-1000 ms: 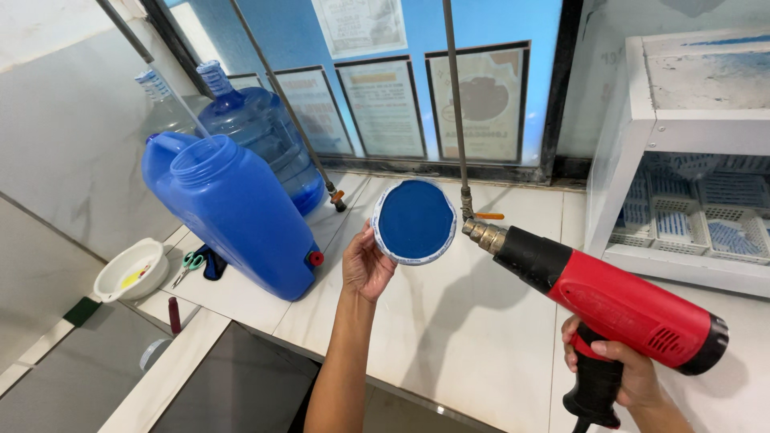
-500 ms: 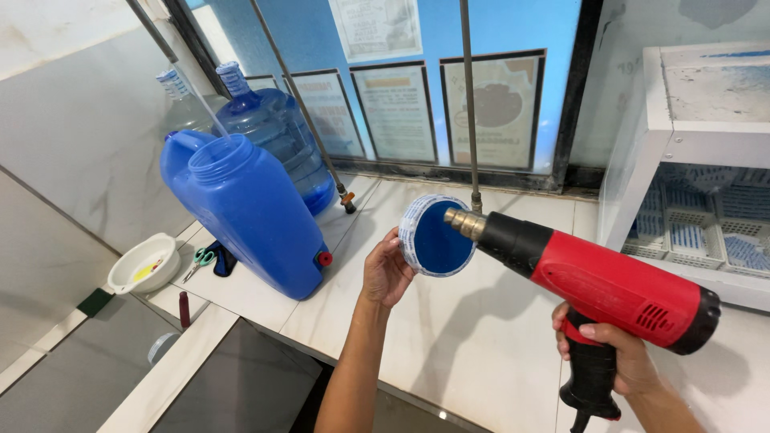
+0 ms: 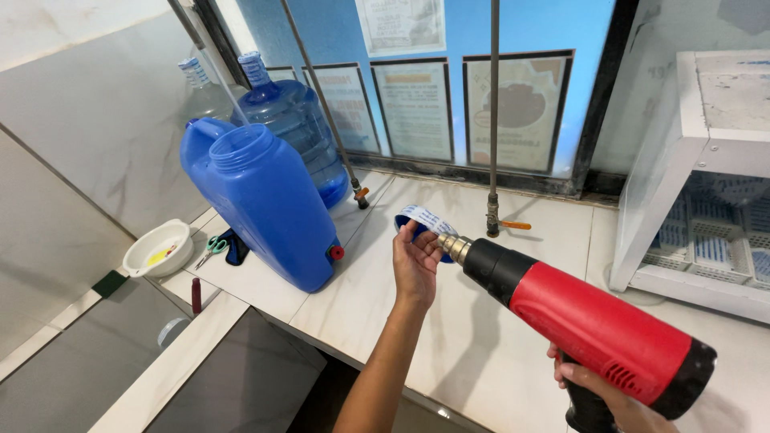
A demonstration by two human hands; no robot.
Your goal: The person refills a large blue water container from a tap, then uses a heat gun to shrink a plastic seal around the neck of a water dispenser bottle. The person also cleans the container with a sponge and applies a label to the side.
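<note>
Bare counter (image 3: 449,321) lies open at six o'clock of the left hand (image 3: 415,261); blue jerrycan (image 3: 261,208) blocks nine, pipe (image 3: 492,120) two.

A blue jerrycan (image 3: 269,212) with a red tap stands left of centre on the tiled surface (image 3: 497,321), a clear water bottle (image 3: 301,128) behind it. At far left sit a white bowl (image 3: 159,248) and scissors (image 3: 210,246); a white rack (image 3: 698,184) fills the right edge
</note>
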